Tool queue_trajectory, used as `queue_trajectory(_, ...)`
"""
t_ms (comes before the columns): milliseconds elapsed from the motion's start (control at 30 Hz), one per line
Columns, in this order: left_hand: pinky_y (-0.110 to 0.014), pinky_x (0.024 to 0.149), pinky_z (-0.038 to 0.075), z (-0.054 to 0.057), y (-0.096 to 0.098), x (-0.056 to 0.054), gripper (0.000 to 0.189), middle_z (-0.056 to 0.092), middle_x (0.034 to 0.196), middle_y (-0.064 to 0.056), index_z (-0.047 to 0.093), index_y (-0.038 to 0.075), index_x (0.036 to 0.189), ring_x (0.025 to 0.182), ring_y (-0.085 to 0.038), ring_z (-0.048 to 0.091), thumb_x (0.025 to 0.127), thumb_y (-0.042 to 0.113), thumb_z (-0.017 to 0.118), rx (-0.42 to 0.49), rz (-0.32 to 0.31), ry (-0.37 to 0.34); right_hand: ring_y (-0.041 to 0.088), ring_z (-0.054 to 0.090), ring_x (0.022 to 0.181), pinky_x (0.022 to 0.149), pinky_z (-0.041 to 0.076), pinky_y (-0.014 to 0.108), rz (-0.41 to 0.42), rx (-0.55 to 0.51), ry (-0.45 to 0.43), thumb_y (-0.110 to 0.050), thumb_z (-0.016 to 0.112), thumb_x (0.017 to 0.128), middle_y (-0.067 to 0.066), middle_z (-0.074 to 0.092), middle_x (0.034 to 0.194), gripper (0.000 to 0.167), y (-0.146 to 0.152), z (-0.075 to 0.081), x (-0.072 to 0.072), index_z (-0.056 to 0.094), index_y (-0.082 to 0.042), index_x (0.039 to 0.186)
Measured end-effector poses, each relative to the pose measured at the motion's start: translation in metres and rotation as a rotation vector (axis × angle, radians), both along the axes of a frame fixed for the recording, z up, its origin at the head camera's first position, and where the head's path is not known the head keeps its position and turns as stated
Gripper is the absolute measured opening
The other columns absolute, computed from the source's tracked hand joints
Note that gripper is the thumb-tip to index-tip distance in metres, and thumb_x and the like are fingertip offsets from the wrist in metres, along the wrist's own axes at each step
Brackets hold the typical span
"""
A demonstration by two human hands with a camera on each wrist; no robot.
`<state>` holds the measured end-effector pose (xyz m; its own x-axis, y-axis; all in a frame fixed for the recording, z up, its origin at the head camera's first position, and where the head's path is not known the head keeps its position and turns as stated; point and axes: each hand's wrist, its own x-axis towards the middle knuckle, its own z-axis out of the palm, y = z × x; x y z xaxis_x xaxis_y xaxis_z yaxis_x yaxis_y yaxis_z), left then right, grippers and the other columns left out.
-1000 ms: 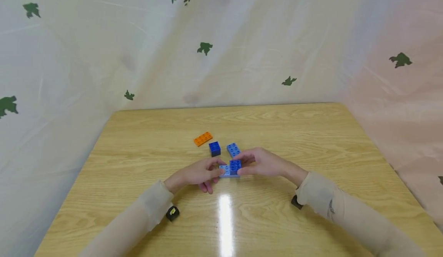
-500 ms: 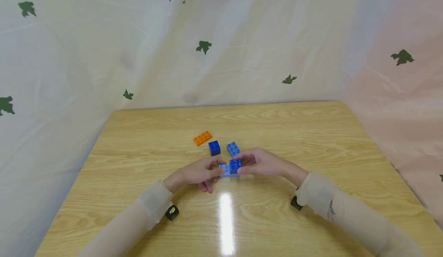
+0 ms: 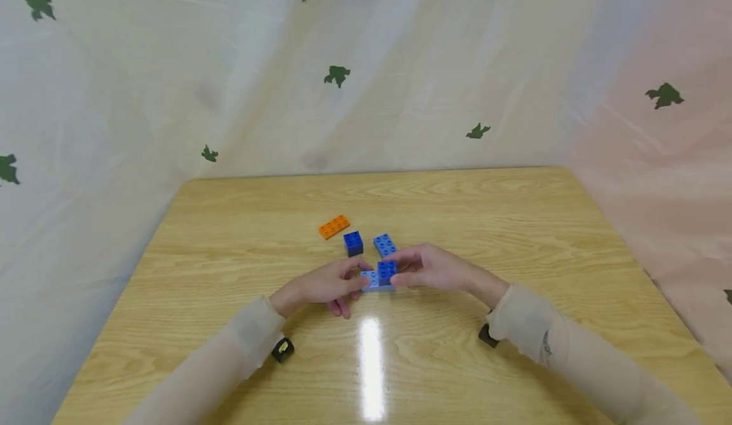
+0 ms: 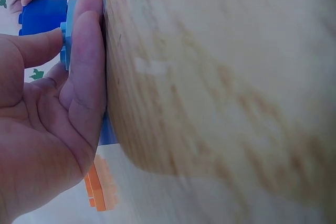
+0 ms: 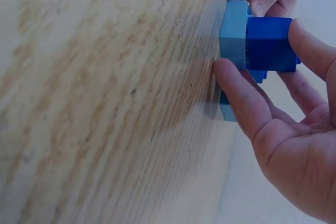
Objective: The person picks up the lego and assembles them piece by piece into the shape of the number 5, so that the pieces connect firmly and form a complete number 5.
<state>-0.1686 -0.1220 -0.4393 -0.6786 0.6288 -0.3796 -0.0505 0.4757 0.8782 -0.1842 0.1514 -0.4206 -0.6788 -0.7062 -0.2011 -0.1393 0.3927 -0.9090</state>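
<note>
Markings: dark squiggle (image 3: 547,344) on the right sleeve (image 3: 572,342), too small to read. Yellow patch on the left wrist unit (image 3: 283,350), also too small to make out.

Building pieces, 5 total. Light blue x2: base light blue brick (image 3: 373,278) between the hands, loose light blue brick (image 3: 384,244) just behind, part hidden by the fingers. Dark blue x2: top dark blue brick (image 3: 386,272), 4 studs, sitting on the right end of the base; loose dark blue brick (image 3: 353,243), 4 studs, near the loose light blue one. Orange x1: flat orange plate (image 3: 334,227), 8 studs in two rows, farthest back and lying at an angle.

Hands, 2, both engaged. Left hand (image 3: 323,283) pinches the left end of the base, thumb on the studs, lower fingers loosely bent. Right hand (image 3: 434,269) grips the top dark blue brick; a lower finger reaches down beside the base. Top brick sits flat on the base; can't tell whether it's fully pressed home.

All on 1 wood-grain worktop (image 3: 486,209), base assembly roughly mid-width. Right wrist unit (image 3: 488,335) under the other cuff. Backdrop cloth (image 3: 389,120) behind: 8 green bird-like prints, counting those cut by the frame edge.
</note>
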Motion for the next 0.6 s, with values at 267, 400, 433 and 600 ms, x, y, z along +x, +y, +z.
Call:
queue_trajectory(267, -0.038, 0.055, 0.06, 0.0007, -0.0017, 0.0005, 0.036, 0.062, 0.09, -0.013, 0.047, 0.013, 0.141, 0.063, -0.028, 0.071, 0.109, 0.029, 0.051, -0.001, -0.005, 0.003, 0.025, 0.068, 0.104, 0.084, 0.059, 0.041, -0.01, -0.022, -0.041, -0.021, 0.07, 0.099, 0.011, 0.071, 0.117, 0.045, -0.0008, -0.0008, -0.0014, 0.06, -0.001, 0.139)
queue_trajectory(400, -0.039, 0.055, 0.06, -0.0009, -0.0019, 0.0008, 0.037, 0.062, 0.09, -0.013, 0.047, 0.013, 0.14, 0.063, -0.029, 0.072, 0.108, 0.031, 0.051, -0.001, -0.003, -0.003, 0.024, 0.068, 0.106, 0.081, 0.06, 0.043, -0.023, -0.002, -0.056, -0.023, 0.069, 0.099, 0.011, 0.069, 0.121, 0.046, -0.0011, 0.0004, 0.0011, 0.06, -0.003, 0.139)
queue_trajectory(433, -0.039, 0.055, 0.06, -0.0011, -0.0017, 0.0009, 0.037, 0.062, 0.09, -0.013, 0.047, 0.013, 0.14, 0.063, -0.029, 0.072, 0.108, 0.031, 0.052, 0.001, -0.004, -0.005, 0.023, 0.068, 0.107, 0.081, 0.06, 0.043, -0.023, 0.005, -0.051, -0.023, 0.069, 0.099, 0.011, 0.069, 0.122, 0.046, -0.0012, 0.0009, 0.0018, 0.06, -0.003, 0.139)
queue_trajectory(600, -0.038, 0.055, 0.06, 0.0009, -0.0007, 0.0013, 0.037, 0.062, 0.09, -0.013, 0.047, 0.011, 0.14, 0.064, -0.029, 0.072, 0.108, 0.03, 0.052, 0.0, 0.002, -0.001, 0.026, 0.068, 0.102, 0.076, 0.061, 0.044, -0.029, 0.024, -0.065, -0.023, 0.07, 0.099, 0.012, 0.068, 0.121, 0.046, -0.0017, 0.0037, 0.0021, 0.06, -0.004, 0.139)
